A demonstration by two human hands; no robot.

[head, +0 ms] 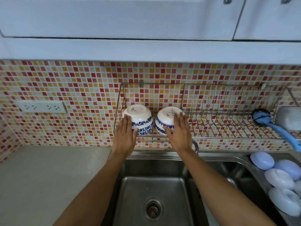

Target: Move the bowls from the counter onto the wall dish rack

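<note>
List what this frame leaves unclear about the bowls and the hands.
- Left bowl: near side covered by left hand; grip unclear, head view.
- Right bowl: partly behind right hand; grip equally unclear.
- Base marks on both: too small to read.
- Dish rack: right end cut by frame edge.

Two white bowls with blue floral bands sit upside down, side by side, on the left end of the wire wall rack [228, 111]. The left bowl [141, 119] lies just at nine o'clock of the right bowl [166, 119].
</note>
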